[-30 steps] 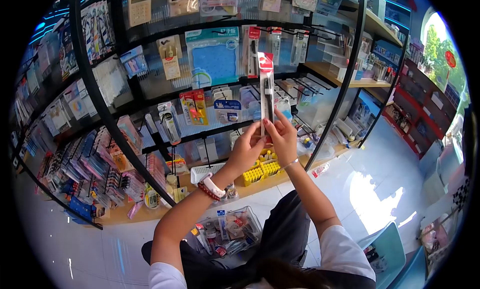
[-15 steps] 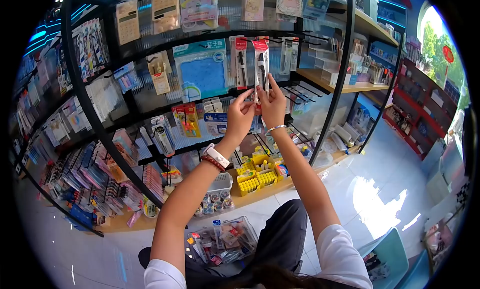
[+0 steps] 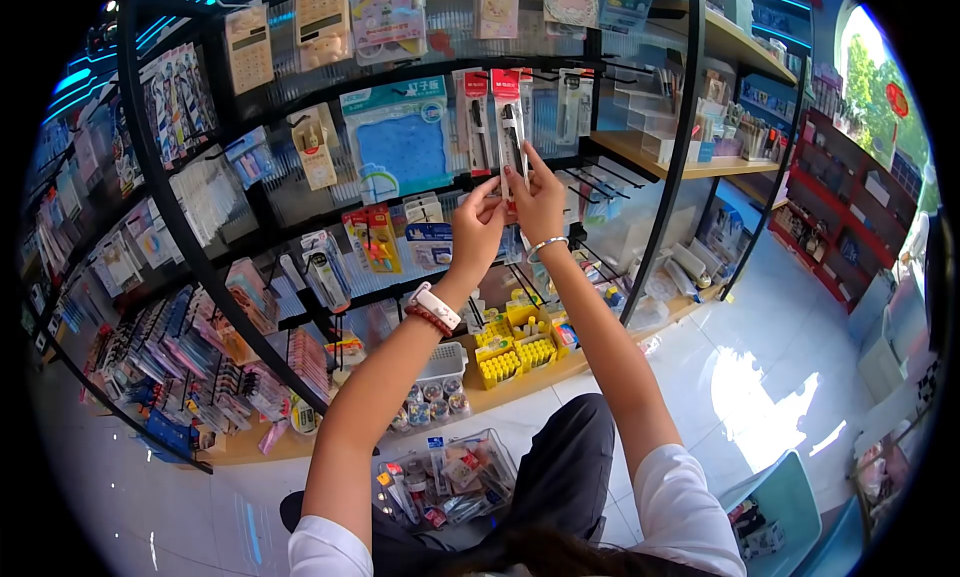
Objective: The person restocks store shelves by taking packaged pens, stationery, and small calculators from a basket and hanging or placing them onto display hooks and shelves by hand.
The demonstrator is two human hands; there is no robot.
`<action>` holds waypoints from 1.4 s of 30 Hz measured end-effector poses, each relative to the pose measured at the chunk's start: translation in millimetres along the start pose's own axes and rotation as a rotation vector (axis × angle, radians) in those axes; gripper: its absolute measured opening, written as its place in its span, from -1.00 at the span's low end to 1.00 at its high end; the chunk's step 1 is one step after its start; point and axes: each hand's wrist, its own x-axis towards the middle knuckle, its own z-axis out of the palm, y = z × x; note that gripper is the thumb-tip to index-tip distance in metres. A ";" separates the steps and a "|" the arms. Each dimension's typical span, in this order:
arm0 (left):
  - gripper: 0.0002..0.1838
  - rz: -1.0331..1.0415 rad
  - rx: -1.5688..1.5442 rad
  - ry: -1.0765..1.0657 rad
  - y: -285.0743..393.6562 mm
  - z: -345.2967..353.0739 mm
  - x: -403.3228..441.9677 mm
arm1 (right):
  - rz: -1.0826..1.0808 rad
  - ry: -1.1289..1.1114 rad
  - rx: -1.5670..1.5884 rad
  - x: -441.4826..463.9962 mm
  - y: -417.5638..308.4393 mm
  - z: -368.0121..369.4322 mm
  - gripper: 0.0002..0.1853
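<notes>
A black pen in a clear pack with a red top stands upright in front of the rack. My right hand grips its lower right side, with the index finger stretched up along the edge. At the bottom end of the same pack, my left hand has thumb and fingertips pinched together on it, partly hidden. Just left hangs a similar pen pack, also red-topped. A large blue pegboard pack hangs farther left. Whether the held pack's top touches a hook cannot be made out.
Black rack posts and hooks surround my hands. Below are yellow boxes of yellow sticks and a white basket. A clear bin of packaged goods sits by my legs, and a teal bin stands at right.
Both hands and the held pen pack have shifted slightly left and up in view, bringing the pack nearer the rack. The surrounding goods have shifted only a little, with the camera.
</notes>
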 end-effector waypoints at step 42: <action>-0.82 -0.780 0.596 0.458 -151.1 -219.3 -539.6 | -0.267 0.021 -0.325 -276.7 28.2 9.8 -0.71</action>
